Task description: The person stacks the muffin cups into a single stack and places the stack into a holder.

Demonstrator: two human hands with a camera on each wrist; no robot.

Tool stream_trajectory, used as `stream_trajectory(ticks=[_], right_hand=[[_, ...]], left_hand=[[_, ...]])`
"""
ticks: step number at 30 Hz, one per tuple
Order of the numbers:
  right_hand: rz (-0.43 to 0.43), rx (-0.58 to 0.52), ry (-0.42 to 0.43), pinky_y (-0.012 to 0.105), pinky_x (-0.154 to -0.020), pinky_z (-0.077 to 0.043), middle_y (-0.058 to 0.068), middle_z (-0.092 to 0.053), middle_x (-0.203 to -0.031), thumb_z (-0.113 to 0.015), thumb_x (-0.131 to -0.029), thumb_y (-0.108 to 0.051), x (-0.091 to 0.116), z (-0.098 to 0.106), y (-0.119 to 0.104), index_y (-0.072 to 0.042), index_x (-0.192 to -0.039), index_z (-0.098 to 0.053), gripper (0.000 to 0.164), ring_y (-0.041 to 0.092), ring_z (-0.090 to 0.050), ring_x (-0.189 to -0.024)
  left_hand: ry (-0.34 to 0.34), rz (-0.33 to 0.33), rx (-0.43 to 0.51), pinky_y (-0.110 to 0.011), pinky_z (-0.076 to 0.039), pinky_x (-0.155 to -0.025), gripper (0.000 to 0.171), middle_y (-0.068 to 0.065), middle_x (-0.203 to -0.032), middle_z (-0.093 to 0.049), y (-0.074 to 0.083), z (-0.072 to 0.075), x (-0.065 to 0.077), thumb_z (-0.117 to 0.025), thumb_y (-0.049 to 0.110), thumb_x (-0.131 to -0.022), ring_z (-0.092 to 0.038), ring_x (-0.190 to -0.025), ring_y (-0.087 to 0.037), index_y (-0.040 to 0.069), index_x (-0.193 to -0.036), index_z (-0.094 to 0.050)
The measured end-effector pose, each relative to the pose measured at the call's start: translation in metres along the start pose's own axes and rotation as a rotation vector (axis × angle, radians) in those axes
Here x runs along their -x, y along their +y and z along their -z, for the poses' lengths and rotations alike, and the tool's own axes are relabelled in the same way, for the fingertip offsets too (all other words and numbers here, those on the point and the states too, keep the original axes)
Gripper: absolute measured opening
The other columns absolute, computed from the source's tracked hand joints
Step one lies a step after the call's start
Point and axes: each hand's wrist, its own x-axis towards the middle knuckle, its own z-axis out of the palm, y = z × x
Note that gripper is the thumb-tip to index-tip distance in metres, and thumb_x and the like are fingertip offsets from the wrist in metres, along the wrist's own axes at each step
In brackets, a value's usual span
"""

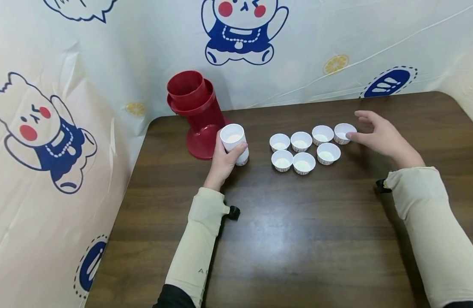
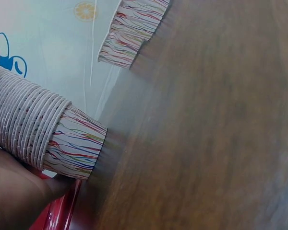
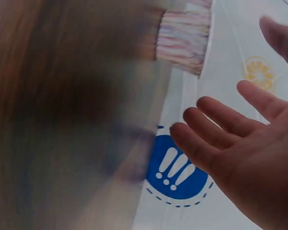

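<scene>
My left hand (image 1: 221,166) grips a tall stack of white paper cups (image 1: 233,136), nested and upright over the table. In the left wrist view, the lowest cup (image 2: 79,146) of that stack shows thin coloured wavy lines on its side. To the right, my right hand (image 1: 384,139) has its fingers spread, with the thumb right at the rim of the rightmost small cup (image 1: 342,133). The right wrist view shows the fingers (image 3: 223,127) extended with nothing between them, and a striped cup (image 3: 183,42) beyond their tips.
Several single paper cups (image 1: 301,141) stand in two loose rows on the brown wooden table (image 1: 282,239). A dark red stand with a flared base (image 1: 199,143) and an open cylinder on top stands just behind my left hand. A printed cloth (image 1: 152,55) hangs along the back and left.
</scene>
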Motion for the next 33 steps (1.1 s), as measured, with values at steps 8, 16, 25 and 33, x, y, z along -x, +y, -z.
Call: stream_trajectory(ticks=[8, 16, 25, 33], right_hand=[[-0.014, 0.162, -0.148, 0.066, -0.111, -0.021, 0.037, -0.024, -0.155, -0.075, -0.090, -0.044, -0.016, -0.007, 0.021, 0.003, -0.159, -0.010, 0.106, 0.053, -0.023, -0.142], [-0.022, 0.229, -0.196, 0.065, -0.114, -0.016, 0.033, -0.013, -0.160, -0.073, -0.090, -0.050, -0.022, -0.007, 0.022, 0.005, -0.158, -0.007, 0.110, 0.052, -0.013, -0.146], [0.015, 0.270, -0.196, 0.066, -0.112, -0.019, 0.038, -0.028, -0.153, -0.074, -0.090, -0.047, -0.031, -0.008, 0.021, 0.005, -0.155, -0.026, 0.096, 0.054, -0.018, -0.144], [0.034, 0.212, -0.108, 0.062, -0.104, -0.032, 0.036, -0.046, -0.139, -0.076, -0.090, -0.041, -0.024, -0.010, 0.016, 0.006, -0.145, -0.042, 0.080, 0.048, -0.043, -0.126]], left_hand=[[0.006, 0.032, 0.007, -0.047, -0.040, -0.103, 0.069, -0.008, -0.134, -0.049, -0.007, 0.003, 0.008, -0.074, 0.024, -0.089, -0.046, -0.122, -0.022, 0.014, -0.145, -0.035], [0.011, 0.026, 0.004, -0.047, -0.040, -0.103, 0.070, -0.008, -0.134, -0.049, -0.004, 0.002, 0.007, -0.074, 0.026, -0.088, -0.046, -0.121, -0.021, 0.014, -0.146, -0.035], [0.007, 0.010, 0.001, -0.047, -0.040, -0.102, 0.069, -0.009, -0.134, -0.049, -0.001, 0.001, 0.002, -0.074, 0.023, -0.089, -0.046, -0.121, -0.022, 0.013, -0.145, -0.035], [-0.005, 0.014, -0.003, -0.047, -0.039, -0.103, 0.069, -0.010, -0.134, -0.048, 0.001, 0.000, -0.001, -0.073, 0.025, -0.090, -0.046, -0.122, -0.023, 0.013, -0.146, -0.035]])
